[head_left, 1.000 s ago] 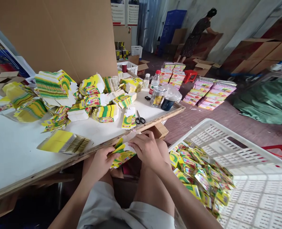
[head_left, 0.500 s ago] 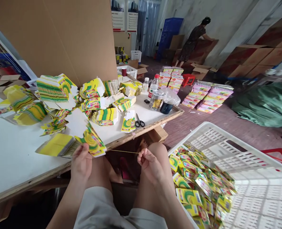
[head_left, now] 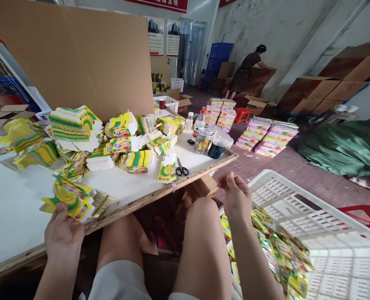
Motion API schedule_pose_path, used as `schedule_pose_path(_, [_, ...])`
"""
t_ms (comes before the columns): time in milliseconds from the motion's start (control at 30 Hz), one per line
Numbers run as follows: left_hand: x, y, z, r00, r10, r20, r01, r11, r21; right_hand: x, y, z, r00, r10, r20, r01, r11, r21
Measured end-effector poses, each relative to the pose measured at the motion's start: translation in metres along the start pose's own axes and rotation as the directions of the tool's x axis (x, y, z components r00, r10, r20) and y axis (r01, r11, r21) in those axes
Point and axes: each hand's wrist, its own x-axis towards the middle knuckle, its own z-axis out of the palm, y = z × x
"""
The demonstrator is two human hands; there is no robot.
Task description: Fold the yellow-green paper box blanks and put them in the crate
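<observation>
My left hand is closed on flattened yellow-and-green cartons over the table's front edge, thumb on the printed face. How many it holds, I cannot tell. Just right of them, a fanned stack of flat cartons lies on the white table. Raised above the near corner of a white basket, my right hand has its fingers curled together. Whatever may be between those fingertips is too small to make out. The white basket holds many yellow-green packets.
Bundles of flat cartons cover the table's back. Scissors lie near the front edge, with a bottle, a jar and a dark cup beyond. Pink box stacks stand on the floor; a person bends over cartons behind.
The thin yellow band stretched between my hands no longer shows. My left hand has moved left with the cartons, and my right hand has moved right and up toward the basket.
</observation>
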Motion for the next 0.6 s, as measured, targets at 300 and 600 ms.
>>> schedule_pose_path(300, [-0.064,-0.057,0.034,0.888,-0.250,0.386,0.149,0.951,0.273,0.094,0.033,0.045,0.990,-0.003,0.138,0.069,0.875,-0.479])
schedule_pose_path(600, [-0.057,-0.144,0.142,0.781,-0.296,0.550,0.016,0.890,0.456,0.048,0.084,0.048,0.953,0.167,0.252,0.032,0.773,-0.634])
